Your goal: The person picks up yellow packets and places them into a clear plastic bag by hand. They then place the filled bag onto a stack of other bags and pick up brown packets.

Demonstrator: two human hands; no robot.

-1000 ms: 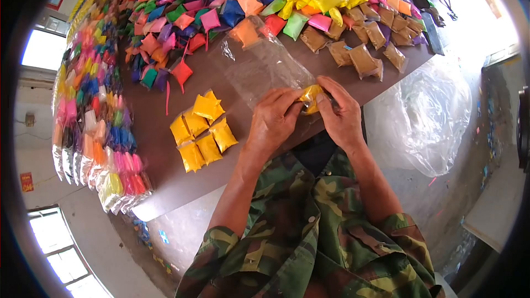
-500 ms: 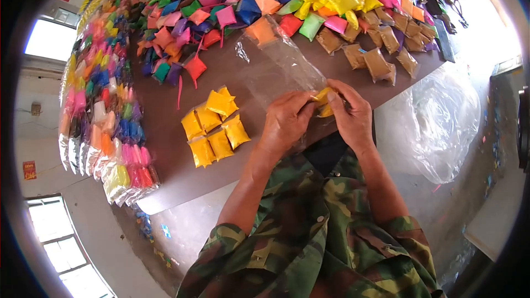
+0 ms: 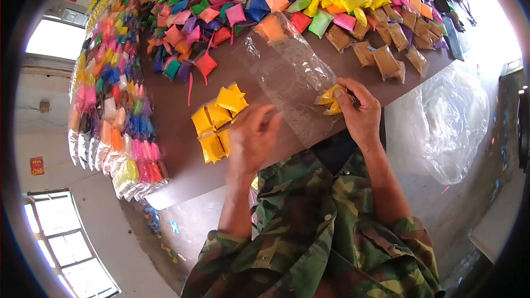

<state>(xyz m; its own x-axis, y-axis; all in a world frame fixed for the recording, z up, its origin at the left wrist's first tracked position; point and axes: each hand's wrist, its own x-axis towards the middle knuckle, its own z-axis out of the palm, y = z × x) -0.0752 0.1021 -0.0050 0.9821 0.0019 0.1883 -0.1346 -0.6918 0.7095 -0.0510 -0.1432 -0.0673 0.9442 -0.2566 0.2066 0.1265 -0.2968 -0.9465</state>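
Note:
My right hand (image 3: 361, 113) pinches a yellow packet (image 3: 330, 100) between thumb and fingers, at the right edge of a long clear plastic bag (image 3: 301, 69). That bag lies slantwise across the brown table. My left hand (image 3: 254, 137), blurred by motion, is over the right side of a small group of yellow packets (image 3: 211, 146). Its thumb and forefinger look apart, with nothing visible between them. The hand covers some of the packets in this group.
A large heap of coloured packets (image 3: 221, 5) covers the back of the table (image 3: 165, 160). Brown packets (image 3: 385, 60) lie at its right end. Stacked bags of coloured packets (image 3: 113, 99) line the left edge. A big clear plastic sack (image 3: 441, 127) stands right of the table.
My left hand has let go at the bag and moved left to the yellow packet group. My right hand still holds the yellow packet. The view has shifted slightly.

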